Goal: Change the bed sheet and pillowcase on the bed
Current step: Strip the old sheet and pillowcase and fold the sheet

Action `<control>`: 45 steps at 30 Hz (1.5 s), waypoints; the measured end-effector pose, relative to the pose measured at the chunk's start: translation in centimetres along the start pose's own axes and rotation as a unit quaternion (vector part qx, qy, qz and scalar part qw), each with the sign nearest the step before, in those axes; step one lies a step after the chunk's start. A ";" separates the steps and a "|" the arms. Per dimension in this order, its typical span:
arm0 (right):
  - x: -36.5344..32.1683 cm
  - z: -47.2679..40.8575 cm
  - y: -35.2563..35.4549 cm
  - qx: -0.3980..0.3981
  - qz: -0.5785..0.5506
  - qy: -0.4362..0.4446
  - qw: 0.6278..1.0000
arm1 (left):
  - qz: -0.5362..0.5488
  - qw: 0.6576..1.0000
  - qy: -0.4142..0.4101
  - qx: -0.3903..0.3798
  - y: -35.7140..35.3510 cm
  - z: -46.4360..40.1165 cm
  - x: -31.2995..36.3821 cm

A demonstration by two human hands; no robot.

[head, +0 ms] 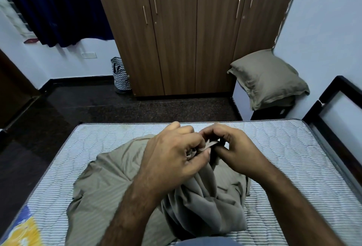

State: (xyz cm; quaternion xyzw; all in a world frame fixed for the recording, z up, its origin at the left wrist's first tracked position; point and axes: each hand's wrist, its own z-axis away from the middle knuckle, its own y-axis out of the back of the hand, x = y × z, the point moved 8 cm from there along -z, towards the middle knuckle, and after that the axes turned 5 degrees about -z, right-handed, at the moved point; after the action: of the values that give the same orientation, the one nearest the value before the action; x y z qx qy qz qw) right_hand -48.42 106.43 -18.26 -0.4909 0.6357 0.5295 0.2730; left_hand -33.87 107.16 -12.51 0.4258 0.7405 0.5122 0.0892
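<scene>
A crumpled olive-grey bed sheet (109, 185) lies heaped on the bare striped mattress (284, 159) in front of me. My left hand (172, 157) grips a gathered bunch of the sheet's edge, lifted above the heap. My right hand (231, 148) pinches the same edge just to the right of it, fingers curled. A pillow in an olive-grey pillowcase (268, 79) rests on a low stand past the far right corner of the bed.
A brown wardrobe (186, 34) stands across the dark floor (88, 112). A patterned laundry basket (121, 75) sits to its left. The dark bed frame (333, 108) runs along the right wall. A yellow and blue cloth (21, 230) lies at the mattress's near left corner.
</scene>
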 end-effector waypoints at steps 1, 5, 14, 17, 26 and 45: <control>0.1 -0.1 -0.2 -0.005 -0.011 -0.008 1.000 | 0.008 1.000 -0.005 0.000 0.1 0.0 0.3; 1.9 -0.4 -0.8 -0.023 -0.008 -0.047 0.999 | 0.024 0.999 -0.013 0.024 0.5 0.1 0.9; 4.2 0.0 2.5 0.063 0.048 -0.052 0.996 | -0.098 0.992 0.024 0.079 2.0 0.6 -3.8; 3.9 0.4 2.5 0.067 0.080 -0.015 0.994 | -0.156 0.983 0.049 0.086 2.0 1.1 -6.8; 3.4 0.3 3.4 0.179 0.026 0.003 0.983 | 0.011 0.973 0.193 0.130 0.7 1.8 -11.2; 1.1 -1.8 5.8 0.169 -0.094 0.067 0.979 | 0.453 0.808 0.270 0.264 -0.8 -1.9 -14.3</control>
State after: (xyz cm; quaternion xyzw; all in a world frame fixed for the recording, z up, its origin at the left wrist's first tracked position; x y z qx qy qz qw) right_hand -53.83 104.10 -16.30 -0.5298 0.6836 0.3522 0.3577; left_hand -26.49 95.51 -16.63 0.5643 0.5648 0.3735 -0.4723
